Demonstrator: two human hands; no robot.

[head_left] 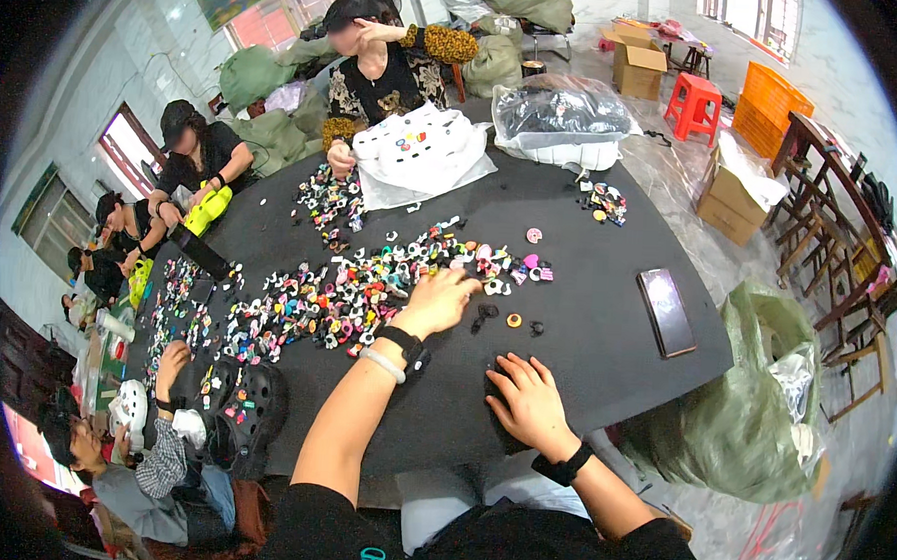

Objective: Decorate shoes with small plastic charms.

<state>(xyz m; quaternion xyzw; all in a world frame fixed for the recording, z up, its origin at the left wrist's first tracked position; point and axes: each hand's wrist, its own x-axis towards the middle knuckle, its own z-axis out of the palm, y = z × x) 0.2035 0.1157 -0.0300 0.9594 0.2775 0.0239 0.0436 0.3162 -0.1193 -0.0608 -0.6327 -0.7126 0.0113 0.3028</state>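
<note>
My left hand (pixel 441 302) reaches over a wide heap of small colourful shoe charms (pixel 342 300), its fingertips at the heap's right part and nothing visibly held. A black watch and a pale bracelet circle that wrist. My right hand (pixel 531 404) rests on the black tabletop (pixel 610 257), fingers spread, with a dark band on its wrist. Just beyond it lie a round brown-and-yellow charm (pixel 514 321) and several small black charms (pixel 484 314). A pink round charm (pixel 534 235) and a magenta heart-shaped charm (pixel 531 262) sit at the heap's far right edge.
A phone (pixel 666 312) lies at the table's right. Across stand a white clog (pixel 414 148) with charms and a plastic-wrapped bundle (pixel 561 115). A dark clog (pixel 255 407) is at left. Other people (pixel 377 82) work around the table. A green sack (pixel 733 413) leans at the right edge.
</note>
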